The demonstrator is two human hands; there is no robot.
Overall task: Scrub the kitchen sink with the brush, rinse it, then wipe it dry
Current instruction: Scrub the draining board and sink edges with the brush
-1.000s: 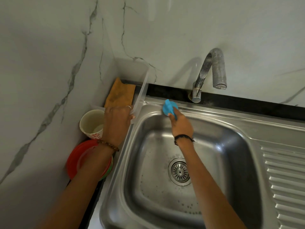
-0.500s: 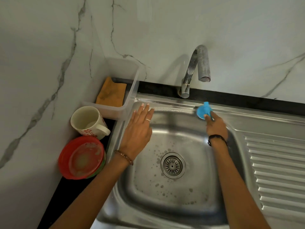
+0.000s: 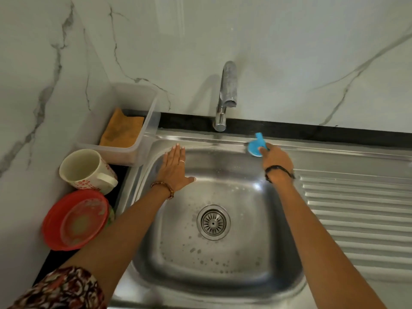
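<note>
Your right hand (image 3: 276, 158) gripped the blue brush (image 3: 256, 146) against the sink's (image 3: 200, 142) back rim. Your left hand (image 3: 175, 169) lay flat, fingers straight, empty.

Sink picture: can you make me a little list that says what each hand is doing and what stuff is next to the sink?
right hand: grips blue brush at the sink's back rim
left hand: flat, fingers straight, on the basin's left back corner
tap: no water seen running
drain: uncovered, droplets around it
left of sink: clear tub holding orange cloth, mug, red bowl
</note>
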